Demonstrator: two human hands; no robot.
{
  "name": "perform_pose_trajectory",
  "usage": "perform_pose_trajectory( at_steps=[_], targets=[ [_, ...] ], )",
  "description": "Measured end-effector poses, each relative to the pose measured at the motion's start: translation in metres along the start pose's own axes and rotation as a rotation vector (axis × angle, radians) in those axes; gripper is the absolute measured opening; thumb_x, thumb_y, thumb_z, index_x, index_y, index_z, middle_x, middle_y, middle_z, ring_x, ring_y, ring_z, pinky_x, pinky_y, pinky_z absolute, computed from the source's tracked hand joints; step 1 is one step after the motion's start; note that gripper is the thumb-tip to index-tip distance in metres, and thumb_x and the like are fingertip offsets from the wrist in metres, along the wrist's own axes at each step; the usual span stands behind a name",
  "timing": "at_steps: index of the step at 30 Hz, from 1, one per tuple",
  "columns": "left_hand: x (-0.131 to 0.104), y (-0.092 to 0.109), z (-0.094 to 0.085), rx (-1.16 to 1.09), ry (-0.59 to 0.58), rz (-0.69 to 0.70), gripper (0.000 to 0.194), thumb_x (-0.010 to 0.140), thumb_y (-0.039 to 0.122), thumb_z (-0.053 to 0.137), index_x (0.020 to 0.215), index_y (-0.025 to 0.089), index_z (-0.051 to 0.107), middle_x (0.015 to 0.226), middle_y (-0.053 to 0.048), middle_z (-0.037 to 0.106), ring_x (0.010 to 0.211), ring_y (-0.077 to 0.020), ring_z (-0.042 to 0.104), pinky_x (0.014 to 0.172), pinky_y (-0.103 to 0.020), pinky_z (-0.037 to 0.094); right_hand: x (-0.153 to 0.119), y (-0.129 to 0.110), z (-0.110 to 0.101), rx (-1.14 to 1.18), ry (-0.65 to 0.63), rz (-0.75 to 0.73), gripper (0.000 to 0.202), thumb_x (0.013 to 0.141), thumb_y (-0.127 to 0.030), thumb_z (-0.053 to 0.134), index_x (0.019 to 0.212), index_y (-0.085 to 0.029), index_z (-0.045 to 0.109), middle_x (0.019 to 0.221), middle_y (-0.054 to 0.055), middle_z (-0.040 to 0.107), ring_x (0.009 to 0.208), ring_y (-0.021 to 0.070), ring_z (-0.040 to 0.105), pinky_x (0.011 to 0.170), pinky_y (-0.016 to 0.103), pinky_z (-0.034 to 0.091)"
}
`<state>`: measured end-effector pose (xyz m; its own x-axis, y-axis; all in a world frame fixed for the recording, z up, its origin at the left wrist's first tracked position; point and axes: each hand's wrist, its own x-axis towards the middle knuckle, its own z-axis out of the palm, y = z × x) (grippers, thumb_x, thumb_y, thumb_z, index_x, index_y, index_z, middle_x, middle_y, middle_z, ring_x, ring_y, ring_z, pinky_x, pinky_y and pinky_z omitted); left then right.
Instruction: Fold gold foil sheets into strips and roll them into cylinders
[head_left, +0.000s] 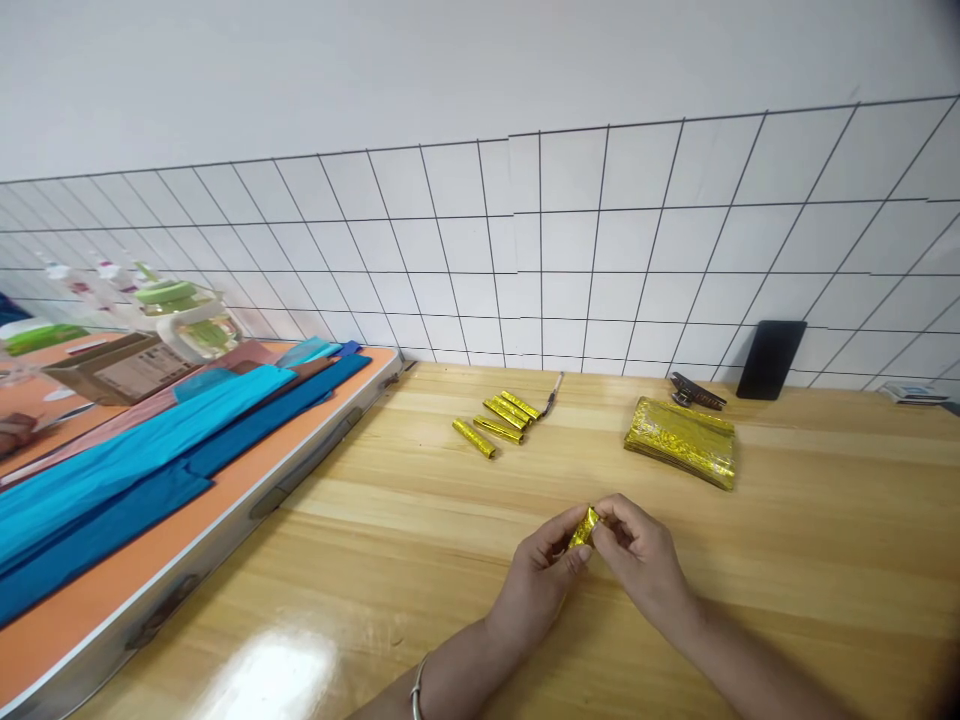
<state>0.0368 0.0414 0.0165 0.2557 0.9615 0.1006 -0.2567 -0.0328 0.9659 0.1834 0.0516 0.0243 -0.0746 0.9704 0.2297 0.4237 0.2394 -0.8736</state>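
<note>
Left hand (541,575): closed on the near end of a small gold foil piece (583,527), thumb and fingertips pinching it; bracelet (415,688) on the wrist.
Right hand (643,560): closed on the far end of the same foil piece, fingers curled over its top.
Gold foil piece: between both hands, tilted, raised just above the wooden table (825,560).
Rolled foil sticks (496,423): well beyond the left hand, a loose cluster lying flat on the wood.
Thin tool (553,393): just beyond the sticks, near the tiled wall; kind unclear.
Stack of gold foil sheets (681,441): beyond the right hand, lying flat.
Dark clip-like item (696,391): behind the stack, too small to identify.
Black phone (770,359): further beyond the right hand, leaning against the wall.
Orange folding table (90,610): far off to the left hand's side, butted against the wooden one.
Blue paper strips (150,450): lying along the orange table.
Cardboard box (120,368): at that table's far end, beside bottles and a green-lidded jar (187,315).
</note>
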Motion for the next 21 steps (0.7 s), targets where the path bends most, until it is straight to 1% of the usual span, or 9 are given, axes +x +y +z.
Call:
perform_pose_trajectory(
  at_steps=[3,9,16,21],
  targets=[
    [-0.001,-0.005,-0.002,-0.005,-0.043,-0.001,0.042,0.080,0.032,0.064,0.119,0.020,0.058,0.122,-0.008,0.059,0.113,-0.0235,0.054,0.101,-0.040,0.039,0.000,0.001,0.000,-0.011,-0.006,0.013,0.010,0.082,-0.026,0.047,0.077,-0.020,0.054,0.066,-0.002,0.056,0.060,0.0125,0.054,0.056,0.021,0.044],
    [-0.002,-0.008,-0.003,0.102,0.010,-0.020,0.042,0.080,0.024,0.061,0.121,0.021,0.057,0.123,-0.007,0.059,0.113,-0.0220,0.054,0.101,-0.038,0.040,-0.001,0.003,0.003,0.005,-0.013,0.045,0.008,0.083,-0.026,0.048,0.081,-0.021,0.053,0.070,-0.001,0.058,0.063,0.0128,0.055,0.058,0.022,0.044],
    [-0.001,-0.014,-0.005,0.136,0.073,-0.046,0.043,0.078,0.023,0.060,0.121,0.019,0.057,0.123,-0.007,0.059,0.111,-0.0214,0.056,0.100,-0.038,0.041,0.000,0.003,0.006,0.044,0.021,0.082,0.007,0.080,-0.028,0.054,0.079,-0.021,0.050,0.067,-0.002,0.058,0.058,0.0124,0.055,0.054,0.022,0.044],
    [-0.001,-0.012,-0.004,0.138,0.092,-0.052,0.043,0.077,0.023,0.061,0.120,0.020,0.058,0.121,-0.007,0.061,0.108,-0.0213,0.058,0.098,-0.037,0.044,-0.001,0.002,0.006,0.060,0.008,0.070,0.009,0.081,-0.030,0.053,0.079,-0.021,0.050,0.068,-0.001,0.058,0.059,0.0127,0.056,0.054,0.022,0.045]
  ],
)
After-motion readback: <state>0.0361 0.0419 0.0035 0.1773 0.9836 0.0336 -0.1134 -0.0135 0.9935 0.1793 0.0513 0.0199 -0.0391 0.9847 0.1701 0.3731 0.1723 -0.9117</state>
